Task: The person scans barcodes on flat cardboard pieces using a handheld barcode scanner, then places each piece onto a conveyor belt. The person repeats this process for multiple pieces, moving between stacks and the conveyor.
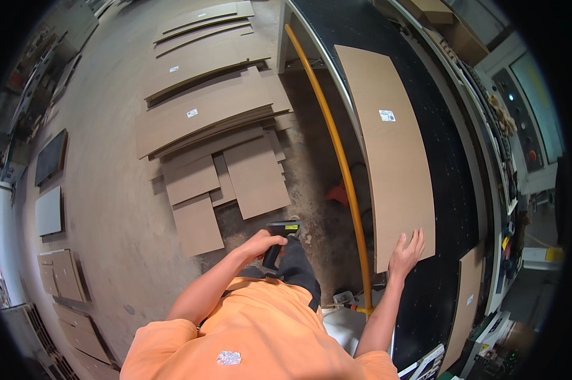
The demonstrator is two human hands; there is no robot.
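Note:
My left hand [259, 245] is closed around the grip of a black handheld scanner [283, 228] with a yellow label, held in front of my body. A long brown board [392, 171] lies on the black machine table [447, 164] to my right. It carries a small white printed label [387, 116] towards its far half. On the board's near end rests my right hand [406, 255], open, its fingers stretched out and lying on the surface.
An orange-yellow rail [332, 126] runs along the table's left side. Stacks of brown boards [207, 114] sit on the left, with smaller panels [255, 177] nearer. Another board [467, 297] lies at the table's right edge. A control panel [520, 120] stands far right.

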